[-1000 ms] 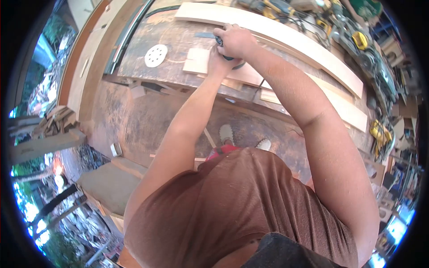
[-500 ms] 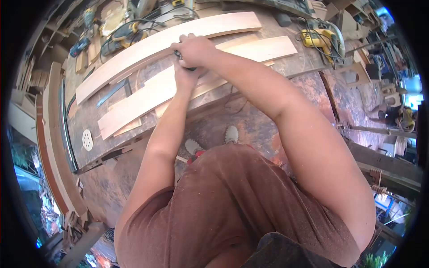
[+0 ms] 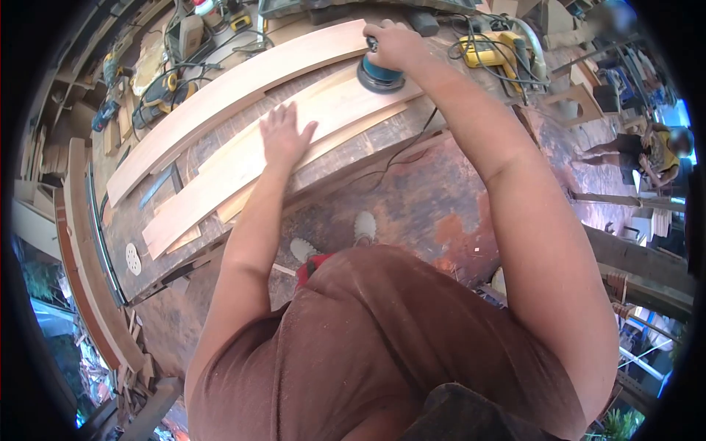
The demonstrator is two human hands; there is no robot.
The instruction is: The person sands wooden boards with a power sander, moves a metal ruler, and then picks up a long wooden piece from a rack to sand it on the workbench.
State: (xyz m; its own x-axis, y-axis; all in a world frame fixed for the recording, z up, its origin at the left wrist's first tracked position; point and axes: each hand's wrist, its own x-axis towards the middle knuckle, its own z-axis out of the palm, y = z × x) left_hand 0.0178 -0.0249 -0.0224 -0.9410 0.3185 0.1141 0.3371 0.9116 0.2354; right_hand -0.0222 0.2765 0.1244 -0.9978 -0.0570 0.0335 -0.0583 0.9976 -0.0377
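My right hand (image 3: 401, 48) is wrapped round the top of a teal and black orbital sander (image 3: 379, 78). The sander's round base rests on the right part of a pale, gently curved wooden board (image 3: 213, 185). Palm down with fingers spread, my left hand (image 3: 284, 137) lies on the same board near its middle. Under that board, strips of other pale wood (image 3: 316, 151) show at its edges. A second curved board (image 3: 243, 79) lies behind it, apart from both hands. From the sander's side a dark cord (image 3: 401, 156) hangs over the bench's front edge.
The worn workbench (image 3: 140, 229) also carries a white perforated disc (image 3: 133, 259) and a blue strip (image 3: 156, 187). Yellow power tools lie at the back: one on the right (image 3: 491, 50), one on the left (image 3: 160, 90). Far right, another person (image 3: 651, 154) is on the floor area.
My right hand has moved right along the board with the sander. My left hand, previously beside it near the sander, now lies flat on the board. The view has shifted somewhat.
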